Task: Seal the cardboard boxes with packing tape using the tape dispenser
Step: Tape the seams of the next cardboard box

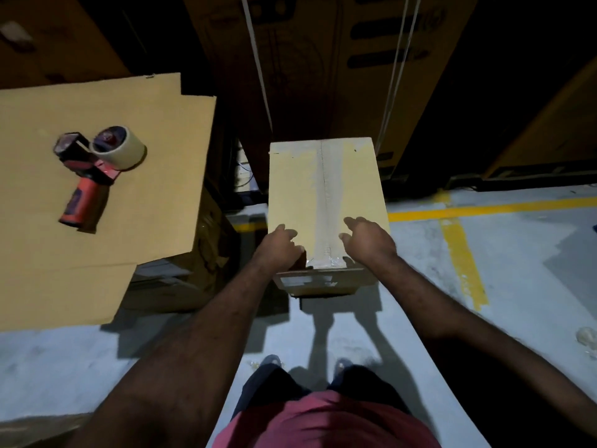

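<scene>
Left hand (284,242) and right hand (366,240) clasp the near edge of the matte cardboard box (290,189); glossy, wrinkled tape (326,195) covers its centre seam.

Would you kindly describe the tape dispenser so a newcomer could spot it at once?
Look left of the taped box to the flat cardboard sheet. On its left part lies the tape dispenser: red handle, pale tape roll, the only object resting on that sheet.

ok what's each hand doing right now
Left hand: grips the near end of the taped box.
Right hand: fingers curled on the box; whether it grips cannot be told.
</scene>
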